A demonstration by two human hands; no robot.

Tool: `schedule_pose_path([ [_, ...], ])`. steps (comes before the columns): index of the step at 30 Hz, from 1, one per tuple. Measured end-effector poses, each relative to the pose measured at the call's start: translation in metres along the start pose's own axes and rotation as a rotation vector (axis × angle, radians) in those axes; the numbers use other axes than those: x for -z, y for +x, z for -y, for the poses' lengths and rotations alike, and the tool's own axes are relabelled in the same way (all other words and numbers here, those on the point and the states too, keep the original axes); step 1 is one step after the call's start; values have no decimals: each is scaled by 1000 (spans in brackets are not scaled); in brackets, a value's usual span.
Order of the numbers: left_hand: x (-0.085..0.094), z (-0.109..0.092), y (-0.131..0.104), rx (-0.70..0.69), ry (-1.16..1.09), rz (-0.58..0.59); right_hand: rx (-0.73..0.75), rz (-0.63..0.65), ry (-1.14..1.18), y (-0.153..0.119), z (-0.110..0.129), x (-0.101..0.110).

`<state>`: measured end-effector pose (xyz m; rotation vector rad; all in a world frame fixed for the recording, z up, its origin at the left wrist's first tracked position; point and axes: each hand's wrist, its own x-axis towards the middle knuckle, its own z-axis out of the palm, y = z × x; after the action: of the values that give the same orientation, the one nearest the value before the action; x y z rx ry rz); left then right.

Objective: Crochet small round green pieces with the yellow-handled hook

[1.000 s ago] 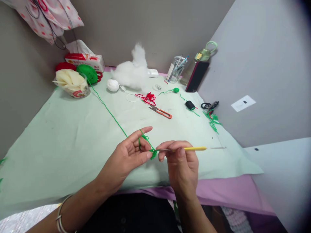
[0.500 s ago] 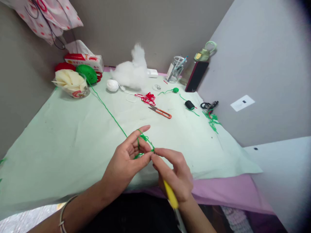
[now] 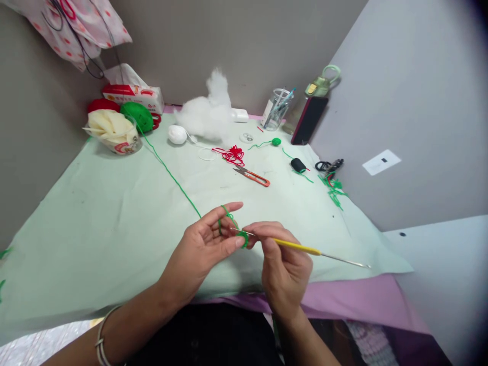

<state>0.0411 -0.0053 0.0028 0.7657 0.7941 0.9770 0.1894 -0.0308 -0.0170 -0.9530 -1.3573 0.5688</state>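
Note:
My left hand [image 3: 208, 241] pinches a small green crochet piece [image 3: 243, 239] between thumb and fingers. Green yarn [image 3: 171, 175] loops round its fingers and runs back to the green yarn ball [image 3: 136, 117] at the far left. My right hand [image 3: 285, 264] grips a crochet hook [image 3: 297, 246] by its yellow handle. The hook lies nearly level, its left tip at the green piece and its other metal end pointing right. Whether the tip passes through a stitch is too small to tell.
Orange thread snips [image 3: 256, 178] lie beyond my hands, by a red yarn tangle [image 3: 233, 155]. Farther back are white stuffing [image 3: 206, 114], a white yarn ball [image 3: 177, 134] and a jar of tools [image 3: 275, 112]. A phone [image 3: 309, 120] leans against a bottle [image 3: 318, 87] at right.
The crochet hook has swung from pointing down toward me to lying nearly level toward the right. My right hand has turned with it, and the left hand has shifted slightly right.

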Motion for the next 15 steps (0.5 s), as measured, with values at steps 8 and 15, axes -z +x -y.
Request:
schedule_pose_path([
  [8, 1, -2, 4, 230, -258, 33, 139, -23, -205, -7, -3, 7],
  [15, 4, 0, 3, 31, -37, 18, -136, 18, 157, 4, 1, 4],
])
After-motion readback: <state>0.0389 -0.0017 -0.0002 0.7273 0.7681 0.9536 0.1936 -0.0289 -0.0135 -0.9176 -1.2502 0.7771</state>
